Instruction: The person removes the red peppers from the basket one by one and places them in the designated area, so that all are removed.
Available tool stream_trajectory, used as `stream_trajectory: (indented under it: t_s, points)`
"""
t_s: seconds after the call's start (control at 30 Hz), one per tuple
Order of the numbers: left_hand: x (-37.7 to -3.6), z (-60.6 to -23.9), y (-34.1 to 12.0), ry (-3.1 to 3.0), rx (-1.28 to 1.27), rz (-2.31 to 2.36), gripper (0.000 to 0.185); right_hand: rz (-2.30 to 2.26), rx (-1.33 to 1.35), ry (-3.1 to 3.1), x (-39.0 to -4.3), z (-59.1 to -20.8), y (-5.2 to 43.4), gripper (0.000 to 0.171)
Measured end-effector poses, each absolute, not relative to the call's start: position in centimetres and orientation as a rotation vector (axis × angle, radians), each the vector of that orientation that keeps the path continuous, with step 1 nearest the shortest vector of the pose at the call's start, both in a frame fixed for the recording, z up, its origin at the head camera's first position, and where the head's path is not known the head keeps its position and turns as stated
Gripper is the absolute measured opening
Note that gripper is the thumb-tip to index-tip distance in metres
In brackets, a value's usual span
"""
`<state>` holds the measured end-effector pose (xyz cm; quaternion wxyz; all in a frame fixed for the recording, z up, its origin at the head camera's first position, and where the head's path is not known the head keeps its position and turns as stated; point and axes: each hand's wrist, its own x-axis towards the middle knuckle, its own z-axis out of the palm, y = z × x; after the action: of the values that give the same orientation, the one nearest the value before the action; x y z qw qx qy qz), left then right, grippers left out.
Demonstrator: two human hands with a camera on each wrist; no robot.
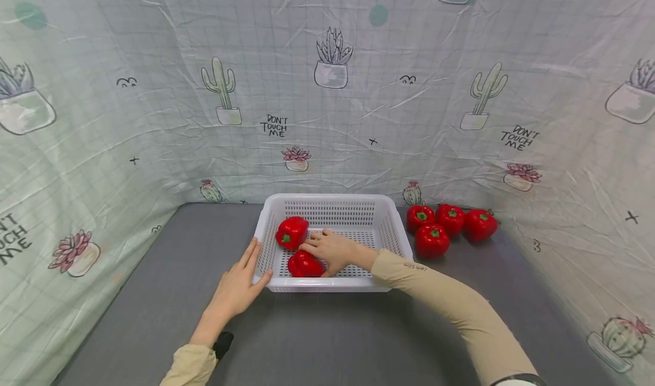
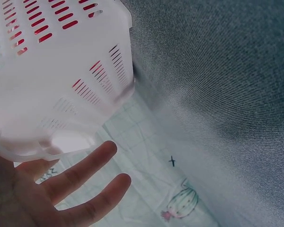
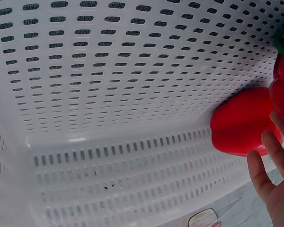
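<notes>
A white perforated basket (image 1: 332, 198) stands on the grey table, with two red bell peppers in it. One pepper (image 1: 292, 232) lies at the back left, the other (image 1: 305, 264) at the front left. My right hand (image 1: 330, 248) reaches into the basket with its fingers straight and spread, touching the front pepper (image 3: 241, 120). The right hand's fingertips (image 3: 274, 163) show beside that pepper in the right wrist view. My left hand (image 1: 240, 283) lies flat against the outside of the basket's front left corner (image 2: 61, 71), its fingers (image 2: 85, 172) straight.
Several more red peppers (image 1: 432, 240) lie in a cluster on the table right of the basket. Cactus-print cloth walls (image 1: 327, 90) close in the back and both sides. The grey tabletop (image 1: 317, 335) stretches in front of the basket.
</notes>
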<state>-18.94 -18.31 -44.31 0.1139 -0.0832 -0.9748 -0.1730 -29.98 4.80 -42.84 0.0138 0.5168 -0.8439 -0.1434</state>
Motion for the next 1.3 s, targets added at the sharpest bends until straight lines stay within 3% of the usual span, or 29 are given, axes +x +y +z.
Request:
stream_trajectory:
  t_s: [1.3]
  points:
    - [-18.8, -44.3, -18.4, -2.833, -0.266, -0.500, 0.070, -0.471, 1.551, -2.527, -29.5, -39.6, 6.8, 0.079]
